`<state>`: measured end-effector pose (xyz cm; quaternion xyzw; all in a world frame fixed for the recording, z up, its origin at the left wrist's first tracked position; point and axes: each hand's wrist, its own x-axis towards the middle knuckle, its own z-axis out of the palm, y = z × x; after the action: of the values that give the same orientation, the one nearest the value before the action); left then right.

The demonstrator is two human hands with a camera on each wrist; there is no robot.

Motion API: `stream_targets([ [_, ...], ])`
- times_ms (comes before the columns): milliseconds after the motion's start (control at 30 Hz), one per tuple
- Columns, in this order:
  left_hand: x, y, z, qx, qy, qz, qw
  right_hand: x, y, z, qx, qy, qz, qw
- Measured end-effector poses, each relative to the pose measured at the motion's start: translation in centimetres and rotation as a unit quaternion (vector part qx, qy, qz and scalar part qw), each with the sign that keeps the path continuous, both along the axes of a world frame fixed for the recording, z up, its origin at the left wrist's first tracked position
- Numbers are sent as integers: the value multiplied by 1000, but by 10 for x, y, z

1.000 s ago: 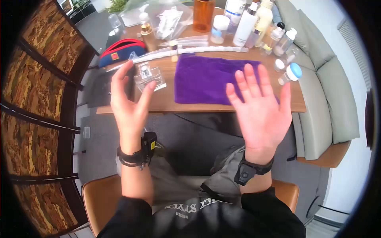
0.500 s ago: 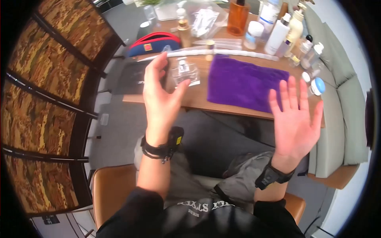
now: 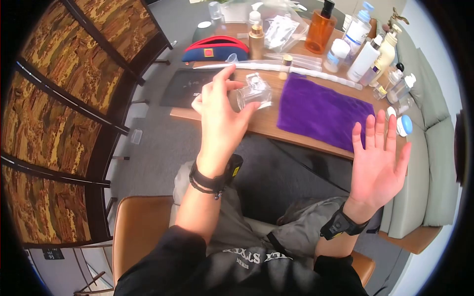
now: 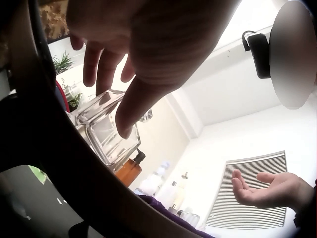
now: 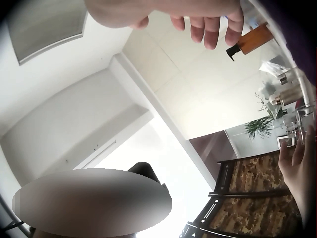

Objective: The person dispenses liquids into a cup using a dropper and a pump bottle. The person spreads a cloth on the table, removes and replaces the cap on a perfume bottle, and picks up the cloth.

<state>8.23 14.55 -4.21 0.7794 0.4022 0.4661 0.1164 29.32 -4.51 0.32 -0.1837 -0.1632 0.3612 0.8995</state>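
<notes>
Over the table's left part, my left hand [image 3: 222, 116] is spread in a wide C, thumb apart from the fingers. Just beyond it stands a clear glass bottle [image 3: 255, 92] with a chunky transparent cap, like a perfume bottle. The thumb overlaps its near side in the head view. In the left wrist view, the thumb lies across the glass bottle [image 4: 106, 131] and the fingertips show behind it. My right hand [image 3: 377, 170] is raised palm up off the table's front right edge, fingers extended, holding nothing. Near it lies a purple towel [image 3: 323, 111].
A red-edged navy pouch [image 3: 216, 49] and a black flat bag [image 3: 182, 89] lie at the left. Pump bottles, an orange bottle [image 3: 321, 33] and a blue-lidded jar [image 3: 405, 126] line the back and right. A small gold-capped bottle [image 3: 285, 66] stands behind the towel.
The head view has swung left, so the table shifts right in it. My left hand has moved closer to the glass bottle and now overlaps it. The right hand stays raised and spread.
</notes>
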Motion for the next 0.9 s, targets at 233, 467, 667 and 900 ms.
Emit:
stream_targets([
  [233, 0, 1, -4, -28, -15, -10, 999, 1, -2, -3, 22, -13, 22, 999],
  [467, -1, 0, -4, -35, -40, -29, 998, 3, -3, -5, 36, -29, 36, 998],
  [667, 7, -4, -11, -50, -96, -71, 992, 4, -3, -6, 32, -50, 37, 998],
  [900, 10, -14, -7, -69, -144, -80, 984, 4, -3, -8, 33, -66, 39, 997],
])
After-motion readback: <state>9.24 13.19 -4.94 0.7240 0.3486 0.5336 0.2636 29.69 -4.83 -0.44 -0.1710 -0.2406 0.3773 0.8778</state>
